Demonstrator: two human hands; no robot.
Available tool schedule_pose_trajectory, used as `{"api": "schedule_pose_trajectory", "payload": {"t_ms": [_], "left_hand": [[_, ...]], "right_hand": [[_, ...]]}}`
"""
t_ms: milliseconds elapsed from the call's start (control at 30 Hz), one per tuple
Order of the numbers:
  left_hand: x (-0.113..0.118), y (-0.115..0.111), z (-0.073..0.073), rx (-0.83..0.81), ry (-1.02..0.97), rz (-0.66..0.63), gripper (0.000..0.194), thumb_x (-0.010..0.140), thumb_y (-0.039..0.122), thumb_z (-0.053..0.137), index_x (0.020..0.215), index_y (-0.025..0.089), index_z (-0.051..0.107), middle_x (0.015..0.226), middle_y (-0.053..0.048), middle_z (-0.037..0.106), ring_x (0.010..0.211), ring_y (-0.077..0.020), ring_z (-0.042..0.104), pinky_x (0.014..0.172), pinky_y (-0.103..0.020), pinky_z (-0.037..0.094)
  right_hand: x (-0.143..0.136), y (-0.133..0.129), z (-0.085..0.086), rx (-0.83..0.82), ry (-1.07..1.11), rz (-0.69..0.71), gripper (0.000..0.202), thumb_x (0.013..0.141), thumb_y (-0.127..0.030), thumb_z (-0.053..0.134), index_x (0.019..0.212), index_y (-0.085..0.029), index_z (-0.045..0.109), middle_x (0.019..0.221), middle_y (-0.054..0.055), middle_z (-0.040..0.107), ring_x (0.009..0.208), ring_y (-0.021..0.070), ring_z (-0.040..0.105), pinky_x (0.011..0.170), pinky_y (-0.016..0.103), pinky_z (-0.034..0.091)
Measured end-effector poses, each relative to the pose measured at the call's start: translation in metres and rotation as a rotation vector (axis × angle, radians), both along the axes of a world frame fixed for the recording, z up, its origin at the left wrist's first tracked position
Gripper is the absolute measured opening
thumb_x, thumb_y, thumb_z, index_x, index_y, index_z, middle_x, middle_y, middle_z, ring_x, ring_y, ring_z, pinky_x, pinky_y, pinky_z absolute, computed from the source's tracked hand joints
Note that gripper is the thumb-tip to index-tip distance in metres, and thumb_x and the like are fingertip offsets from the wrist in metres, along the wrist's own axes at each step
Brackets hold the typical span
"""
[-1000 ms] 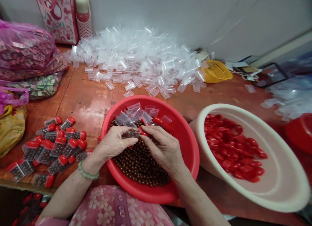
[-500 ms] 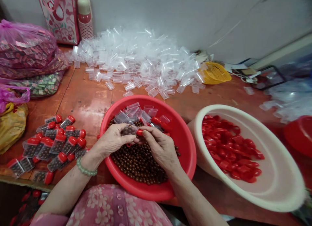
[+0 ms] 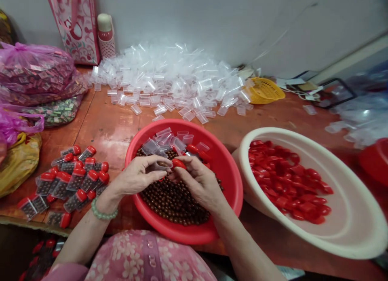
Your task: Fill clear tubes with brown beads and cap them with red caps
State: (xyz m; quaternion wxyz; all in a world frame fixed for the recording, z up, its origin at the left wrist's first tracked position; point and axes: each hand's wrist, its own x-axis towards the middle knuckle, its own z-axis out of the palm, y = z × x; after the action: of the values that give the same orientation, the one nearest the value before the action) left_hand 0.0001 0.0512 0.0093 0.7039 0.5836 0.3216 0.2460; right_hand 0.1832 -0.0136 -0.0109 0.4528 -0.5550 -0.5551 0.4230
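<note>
Between the thumb and fingers of my left hand point(image 3: 136, 176) is a clear plastic case point(image 3: 160, 165), tilted, with dark brown beads visible inside. My right hand point(image 3: 198, 182) pinches a red cap point(image 3: 179, 163) close beside the case's end; I cannot tell whether the two touch. Both hands are over a red basin point(image 3: 227, 208) holding many loose brown beads point(image 3: 178, 202). At its far side, several clear cases point(image 3: 165, 139) and red caps point(image 3: 197, 149) lie on the beads. Left of the basin sits a pile of capped, bead-filled cases point(image 3: 75, 178).
A tilted cream tub point(image 3: 348, 200) of red caps point(image 3: 285, 180) stands at right. Against the wall is a heap of clear cases point(image 3: 169, 79), beside a yellow basket point(image 3: 266, 91). Purple plastic bags point(image 3: 36, 70), a patterned bag point(image 3: 75, 30) and a flask point(image 3: 106, 38) are at left.
The case in my left hand has tipped, and more of the red cap in my right hand now shows, turned at the case's end. The view has shifted slightly.
</note>
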Motion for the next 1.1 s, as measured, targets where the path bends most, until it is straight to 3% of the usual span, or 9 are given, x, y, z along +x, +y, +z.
{"api": "schedule_pose_trajectory", "payload": {"t_ms": [167, 367, 467, 567, 833, 1000, 1100], "left_hand": [[0.002, 0.004, -0.001, 0.052, 0.023, -0.007, 0.024, 0.081, 0.018, 0.061, 0.104, 0.013, 0.068, 0.103, -0.007, 0.07, 0.096, -0.0163, 0.062, 0.092, -0.031, 0.045], [0.003, 0.0, -0.005, -0.044, -0.023, -0.024, 0.027, 0.081, 0.017, 0.062, 0.107, 0.012, 0.067, 0.098, -0.007, 0.071, 0.091, -0.0152, 0.064, 0.086, -0.03, 0.048], [0.004, -0.003, -0.006, 0.008, -0.027, 0.006, 0.027, 0.081, 0.017, 0.062, 0.108, 0.013, 0.068, 0.1, -0.007, 0.071, 0.093, -0.016, 0.064, 0.089, -0.029, 0.047], [0.005, -0.002, -0.006, 0.059, -0.048, 0.028, 0.028, 0.081, 0.015, 0.062, 0.108, 0.013, 0.069, 0.101, -0.007, 0.071, 0.094, -0.0161, 0.064, 0.089, -0.028, 0.047], [0.004, 0.0, -0.01, -0.018, -0.172, -0.061, 0.032, 0.082, 0.018, 0.063, 0.113, 0.014, 0.069, 0.102, -0.004, 0.071, 0.098, -0.0174, 0.063, 0.096, -0.031, 0.044], [0.004, 0.001, -0.012, -0.06, -0.18, -0.075, 0.032, 0.083, 0.022, 0.063, 0.113, 0.015, 0.068, 0.095, -0.003, 0.069, 0.084, -0.0133, 0.06, 0.087, -0.029, 0.046], [0.006, 0.002, -0.014, -0.051, -0.178, -0.078, 0.031, 0.084, 0.023, 0.062, 0.113, 0.015, 0.067, 0.096, -0.004, 0.068, 0.087, -0.0147, 0.06, 0.088, -0.03, 0.045]], "right_hand": [[0.0, 0.003, 0.006, -0.002, 0.21, -0.095, 0.024, 0.086, -0.04, 0.065, 0.099, -0.02, 0.06, 0.072, 0.0, 0.071, 0.062, 0.0144, 0.07, 0.064, 0.028, 0.06], [0.001, 0.003, 0.011, 0.097, 0.2, -0.254, 0.02, 0.084, -0.033, 0.069, 0.102, -0.024, 0.068, 0.084, 0.0, 0.074, 0.074, 0.0142, 0.071, 0.074, 0.029, 0.059], [-0.006, 0.004, 0.018, 0.19, 0.177, -0.325, 0.018, 0.08, -0.027, 0.073, 0.098, -0.027, 0.071, 0.09, -0.001, 0.074, 0.08, 0.0125, 0.07, 0.076, 0.026, 0.057], [-0.017, 0.006, 0.025, 0.231, 0.167, -0.312, 0.017, 0.078, -0.022, 0.074, 0.094, -0.027, 0.072, 0.088, -0.002, 0.074, 0.081, 0.0124, 0.07, 0.079, 0.026, 0.056], [-0.03, 0.01, 0.025, 0.257, 0.095, -0.268, 0.014, 0.078, -0.021, 0.074, 0.091, -0.026, 0.072, 0.085, -0.001, 0.074, 0.079, 0.015, 0.07, 0.077, 0.03, 0.057], [-0.031, 0.011, 0.023, 0.296, 0.056, -0.286, 0.016, 0.078, -0.019, 0.074, 0.092, -0.026, 0.071, 0.086, -0.002, 0.073, 0.079, 0.0144, 0.07, 0.077, 0.031, 0.057], [-0.032, 0.01, 0.023, 0.32, 0.01, -0.328, 0.015, 0.079, -0.021, 0.073, 0.092, -0.026, 0.07, 0.088, 0.0, 0.073, 0.081, 0.0164, 0.07, 0.079, 0.034, 0.058]]}}
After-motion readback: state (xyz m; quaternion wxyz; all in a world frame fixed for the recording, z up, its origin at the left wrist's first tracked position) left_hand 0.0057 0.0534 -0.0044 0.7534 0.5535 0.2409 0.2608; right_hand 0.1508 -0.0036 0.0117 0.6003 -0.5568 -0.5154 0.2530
